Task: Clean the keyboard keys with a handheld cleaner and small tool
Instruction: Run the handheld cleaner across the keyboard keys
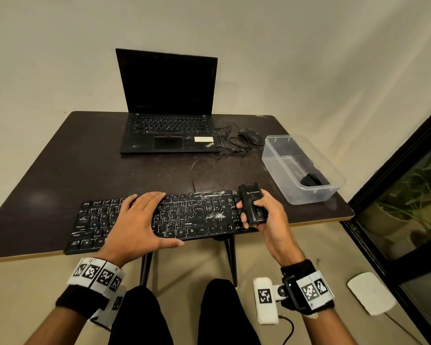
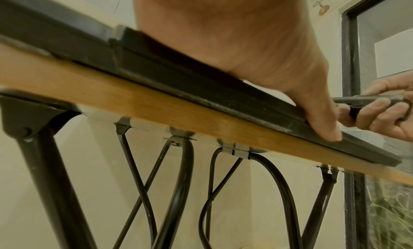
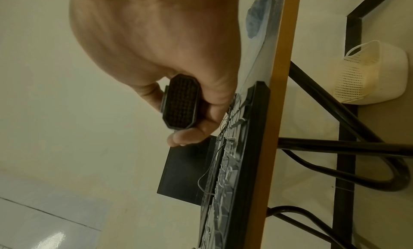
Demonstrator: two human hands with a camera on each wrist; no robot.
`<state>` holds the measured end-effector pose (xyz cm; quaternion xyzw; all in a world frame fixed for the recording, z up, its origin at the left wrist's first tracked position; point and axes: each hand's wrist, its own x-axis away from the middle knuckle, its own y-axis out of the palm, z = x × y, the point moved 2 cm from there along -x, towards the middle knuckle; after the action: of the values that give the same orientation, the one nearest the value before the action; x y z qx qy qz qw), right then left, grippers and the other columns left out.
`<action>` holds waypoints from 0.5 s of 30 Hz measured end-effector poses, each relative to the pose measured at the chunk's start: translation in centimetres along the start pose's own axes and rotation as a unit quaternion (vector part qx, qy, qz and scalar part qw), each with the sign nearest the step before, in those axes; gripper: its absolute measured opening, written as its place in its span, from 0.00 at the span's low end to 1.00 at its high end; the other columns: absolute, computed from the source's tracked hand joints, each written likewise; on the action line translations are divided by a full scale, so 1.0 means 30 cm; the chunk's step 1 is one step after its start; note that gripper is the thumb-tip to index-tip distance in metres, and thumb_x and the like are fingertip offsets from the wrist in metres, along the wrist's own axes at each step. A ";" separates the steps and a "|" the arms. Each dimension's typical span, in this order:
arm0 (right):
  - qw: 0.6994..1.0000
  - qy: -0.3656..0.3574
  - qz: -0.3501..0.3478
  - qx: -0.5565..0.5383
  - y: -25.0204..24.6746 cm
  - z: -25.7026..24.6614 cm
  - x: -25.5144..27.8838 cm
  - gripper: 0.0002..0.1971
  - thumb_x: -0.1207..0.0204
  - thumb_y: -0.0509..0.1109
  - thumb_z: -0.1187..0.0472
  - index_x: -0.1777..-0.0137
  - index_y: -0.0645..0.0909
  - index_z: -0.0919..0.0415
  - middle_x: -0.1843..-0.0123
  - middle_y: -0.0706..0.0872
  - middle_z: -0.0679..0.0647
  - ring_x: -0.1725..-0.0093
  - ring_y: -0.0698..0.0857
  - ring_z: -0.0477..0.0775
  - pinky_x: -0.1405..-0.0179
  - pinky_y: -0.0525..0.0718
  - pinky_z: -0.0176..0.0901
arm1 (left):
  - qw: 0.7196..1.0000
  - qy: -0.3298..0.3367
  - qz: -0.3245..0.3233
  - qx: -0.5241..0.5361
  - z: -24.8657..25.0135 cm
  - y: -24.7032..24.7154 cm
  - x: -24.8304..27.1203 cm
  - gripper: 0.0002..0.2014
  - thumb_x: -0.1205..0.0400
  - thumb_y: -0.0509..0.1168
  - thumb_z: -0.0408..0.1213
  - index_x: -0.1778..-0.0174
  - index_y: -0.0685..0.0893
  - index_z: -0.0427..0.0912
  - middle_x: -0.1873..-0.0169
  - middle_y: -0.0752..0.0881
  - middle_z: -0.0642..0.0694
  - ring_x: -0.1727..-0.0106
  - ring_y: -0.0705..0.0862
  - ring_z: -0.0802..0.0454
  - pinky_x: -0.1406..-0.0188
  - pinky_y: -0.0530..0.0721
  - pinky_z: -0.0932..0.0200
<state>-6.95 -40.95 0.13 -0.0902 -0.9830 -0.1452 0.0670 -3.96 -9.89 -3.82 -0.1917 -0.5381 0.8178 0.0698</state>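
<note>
Your left hand lies flat, fingers straight, steadying the keyboard at the table's near edge; your right hand grips the cleaner over its right end. White debris remains, so cleaning looks barely begun.

"STRIFF" on cleaner; "ThinkPad" on laptop

A plain room with one dark table — pale walls, beige floor.
The table has a light wooden edge and black metal legs; a dark-framed window at the right shows green plants — a white perforated basket sits on the floor.
</note>
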 end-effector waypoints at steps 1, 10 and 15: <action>1.000 -0.005 0.004 0.003 -0.001 0.001 -0.001 0.21 0.16 0.55 0.70 0.25 0.76 0.73 0.53 0.90 0.67 0.69 0.82 0.59 0.73 0.80 0.47 | 1.000 0.000 0.001 0.001 0.000 0.000 0.000 0.68 0.42 0.59 0.93 0.13 0.70 0.47 0.17 0.74 0.51 0.15 0.69 0.54 0.08 0.48 0.47; 0.998 -0.041 0.016 0.040 -0.027 -0.011 -0.023 0.26 0.21 0.55 0.83 0.28 0.79 0.63 0.48 0.92 0.63 0.57 0.89 0.63 0.53 0.94 0.56 | 1.000 0.002 -0.013 -0.006 0.000 0.002 -0.003 0.69 0.42 0.57 0.93 0.12 0.68 0.47 0.15 0.72 0.51 0.13 0.66 0.54 0.08 0.44 0.48; 0.993 -0.064 0.010 0.095 -0.034 -0.011 -0.041 0.28 0.19 0.59 0.83 0.24 0.77 0.61 0.40 0.94 0.64 0.46 0.96 0.61 0.51 0.95 0.50 | 0.997 0.018 -0.056 -0.041 0.067 0.009 -0.033 0.73 0.42 0.53 0.93 0.07 0.55 0.46 0.10 0.60 0.49 0.08 0.54 0.52 0.10 0.31 0.48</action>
<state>-5.91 -42.21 -0.03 -0.1022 -0.9937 -0.0442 0.0133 -3.81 -12.03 -3.13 -0.1787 -0.5795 0.7863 0.1180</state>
